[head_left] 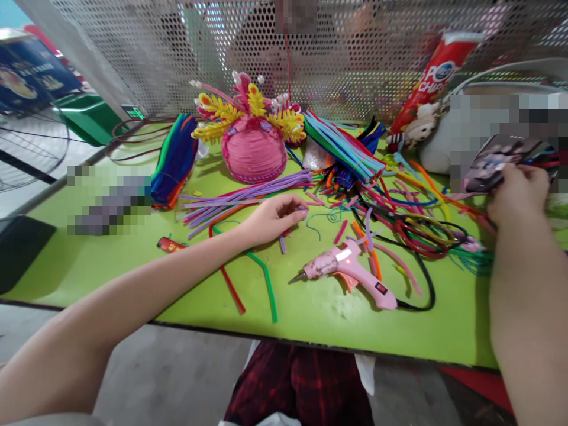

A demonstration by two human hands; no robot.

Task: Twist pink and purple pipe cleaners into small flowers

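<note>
Pink crown [254,155] looks mostly built; left hand [273,218] fingers pinch a purple stem piece [303,208], right hand [517,192] grips a card [499,160], glue gun [350,269] idle on tabletop [133,278].

A short purple stem [303,208] sits pinched at my fingertips; a dark photo card [497,161] tilts up at the desk's right.

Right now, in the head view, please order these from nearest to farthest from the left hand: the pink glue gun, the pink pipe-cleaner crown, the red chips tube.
From the left hand:
1. pink glue gun, just right of it, toward the table's near edge.
2. pink pipe-cleaner crown, behind the hand, near the mesh.
3. red chips tube, far right, leaning on the mesh.
</note>
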